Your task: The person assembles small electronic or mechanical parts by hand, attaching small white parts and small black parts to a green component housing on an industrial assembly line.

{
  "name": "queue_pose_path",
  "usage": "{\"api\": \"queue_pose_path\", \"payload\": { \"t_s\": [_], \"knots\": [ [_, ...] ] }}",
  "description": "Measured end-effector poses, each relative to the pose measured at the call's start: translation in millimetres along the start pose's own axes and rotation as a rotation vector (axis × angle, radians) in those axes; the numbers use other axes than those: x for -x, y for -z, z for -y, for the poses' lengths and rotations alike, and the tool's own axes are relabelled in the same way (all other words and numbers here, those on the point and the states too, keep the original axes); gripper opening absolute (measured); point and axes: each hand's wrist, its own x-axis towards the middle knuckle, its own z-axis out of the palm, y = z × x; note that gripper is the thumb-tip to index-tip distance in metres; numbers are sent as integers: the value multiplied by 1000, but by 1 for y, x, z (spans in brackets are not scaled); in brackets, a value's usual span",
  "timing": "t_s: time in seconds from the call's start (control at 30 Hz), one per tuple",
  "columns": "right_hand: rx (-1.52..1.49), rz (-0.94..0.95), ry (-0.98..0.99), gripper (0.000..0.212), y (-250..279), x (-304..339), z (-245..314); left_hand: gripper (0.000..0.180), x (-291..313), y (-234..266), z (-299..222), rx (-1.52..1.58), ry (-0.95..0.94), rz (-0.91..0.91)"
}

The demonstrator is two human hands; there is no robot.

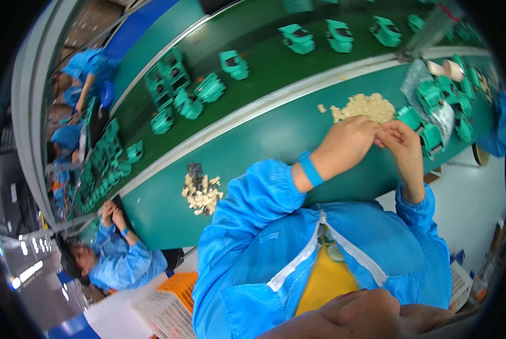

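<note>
Fingertips of my left hand and my right hand meet just in front of a pile of small cream-coloured pieces. Both hands are closed in a pinch; anything between the fingers is too small or hidden to make out. A blue band circles my left wrist. Right beside my right hand stands a green plastic housing, and another green housing lies a little nearer to me. Clear plastic bags lie among these housings.
Beyond a pale rail, a dark green belt carries several green housings. Cream and black small parts lie farther left on the green table. A co-worker in blue sits at left. Tape rolls stand at far right.
</note>
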Motion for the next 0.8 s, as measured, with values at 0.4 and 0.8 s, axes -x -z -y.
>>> {"api": "queue_pose_path", "payload": {
  "t_s": [0.4,0.8],
  "knots": [
    [202,18,44,11,-2,1,4,7,-1,-10,3,-124,-19,23],
    [233,-48,93,18,32,-7,11,6,-7,-24,40,-182,181,24]
  ]
}}
